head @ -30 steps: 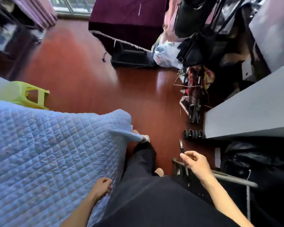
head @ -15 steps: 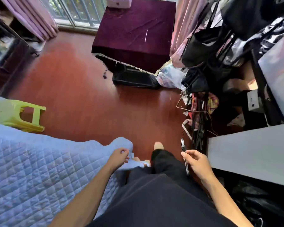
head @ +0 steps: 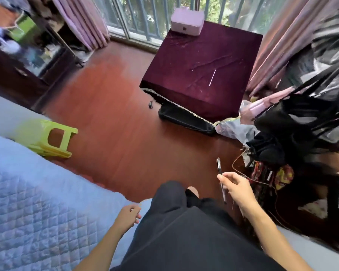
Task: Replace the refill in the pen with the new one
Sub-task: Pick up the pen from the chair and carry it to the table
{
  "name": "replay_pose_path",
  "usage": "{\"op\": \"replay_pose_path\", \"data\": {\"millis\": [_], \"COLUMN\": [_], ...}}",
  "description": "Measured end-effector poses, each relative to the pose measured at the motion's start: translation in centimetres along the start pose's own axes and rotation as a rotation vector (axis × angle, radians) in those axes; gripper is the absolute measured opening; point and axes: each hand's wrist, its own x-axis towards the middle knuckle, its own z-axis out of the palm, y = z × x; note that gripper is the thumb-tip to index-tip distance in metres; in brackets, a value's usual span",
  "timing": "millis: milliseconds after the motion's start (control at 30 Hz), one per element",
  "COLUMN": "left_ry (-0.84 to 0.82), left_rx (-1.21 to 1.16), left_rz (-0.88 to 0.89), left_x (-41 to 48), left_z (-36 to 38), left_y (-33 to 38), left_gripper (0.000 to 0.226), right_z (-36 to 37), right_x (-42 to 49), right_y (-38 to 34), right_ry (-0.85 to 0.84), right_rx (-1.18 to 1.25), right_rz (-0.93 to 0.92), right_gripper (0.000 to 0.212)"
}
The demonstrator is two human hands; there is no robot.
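My right hand [head: 238, 187] holds a dark pen [head: 219, 167] by its middle, its capped end pointing up and away over the wooden floor. A thin white refill [head: 212, 77] lies on the dark purple cloth of the low table [head: 184, 75] far ahead, well out of reach of both hands. My left hand [head: 128, 215] hangs loosely curled beside my black-trousered leg, at the edge of the blue quilt [head: 37, 202], and holds nothing that I can see.
A pale lilac box [head: 186, 21] sits at the table's far edge by the window. A lime green stool [head: 51, 136] lies on its side to the left. Black bags and clutter [head: 294, 126] crowd the right side. A small dark object [head: 150, 104] lies on the floor.
The view has tilted up toward the window and table. My left hand let go of the quilt's corner and dropped beside my leg. My right hand still holds the pen.
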Motion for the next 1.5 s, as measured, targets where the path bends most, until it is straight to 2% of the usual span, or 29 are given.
{"op": "replay_pose_path", "data": {"millis": [133,233,300,433,667,800,933,1100,1267,1367,1500], "left_ry": [0.015,0.025,0.017,-0.028,-0.050,-0.053,-0.023,0.024,-0.042,-0.095,-0.211], "left_rx": [-0.006,-0.002,0.046,0.079,0.118,0.114,0.094,0.082,0.172,0.226,0.263], "left_rz": [-0.137,-0.153,-0.118,-0.008,0.259,0.353,0.300,0.160,0.017,0.065,0.265], "left_x": [2.5,5.7,8.0,12.9,19.7,22.1,23.7,25.9,26.8,27.5,28.3], "left_z": [-3.1,-5.9,-7.9,-11.3,-14.7,-14.7,-14.8,-15.8,-16.4,-15.4,-12.0], "left_y": [1.4,4.9,8.5,18.5,38.3,45.9,48.2,46.7,45.9,49.3,56.2], "left_gripper": [0.019,0.030,0.031,0.016,0.014,0.015,0.015,0.013,0.014,0.015,0.014], "right_z": [1.2,2.5,3.5,5.3,6.7,6.5,6.0,5.5,5.5,5.8,6.9], "right_x": [6.0,9.9,12.3,16.0,22.1,26.4,30.2,33.9,36.1,37.3,39.3], "right_y": [-4.9,-8.1,-10.1,-14.3,-19.7,-22.1,-24.5,-26.8,-28.4,-29.3,-30.7], "right_ry": [-0.017,0.005,0.025,0.082,0.152,0.140,0.138,0.129,0.139,0.152,0.169], "right_rx": [-0.021,-0.009,0.002,0.046,0.140,0.154,0.169,0.165,0.216,0.240,0.265], "right_rz": [-0.005,0.002,0.010,0.024,0.055,0.059,0.066,0.076,0.112,0.136,0.165], "right_gripper": [0.008,0.008,0.008,0.009,0.006,0.007,0.007,0.007,0.006,0.006,0.006]}}
